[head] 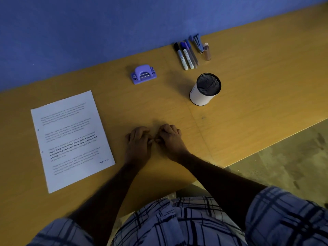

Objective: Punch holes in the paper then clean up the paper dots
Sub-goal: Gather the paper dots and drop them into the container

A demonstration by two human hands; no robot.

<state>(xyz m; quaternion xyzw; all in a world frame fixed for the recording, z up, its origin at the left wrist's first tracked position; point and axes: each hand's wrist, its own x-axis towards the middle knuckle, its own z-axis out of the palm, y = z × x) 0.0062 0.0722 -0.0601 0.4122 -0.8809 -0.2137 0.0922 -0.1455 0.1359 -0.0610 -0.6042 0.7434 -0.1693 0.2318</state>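
two hands are brought together on a wooden desk, with a punched sheet to the left and desk items behind.

at the far left, a printed paper [71, 139] is laid flat on the desk [248, 96], and two small punched holes are seen along its left edge. just right of it, the left hand [137, 144] is rested palm down with fingers curled, and the right hand [170, 139] is set against it, fingers bent inward; the fingertips are met between the hands, but whether anything is pinched there cannot be told, and no paper dots can be made out. behind the hands, a purple hole punch [143, 74] is stood near the blue wall [88, 32]. further right, a row of markers [186, 55] is laid by the wall, and a mesh pen cup [205, 89] is stood in front of them.
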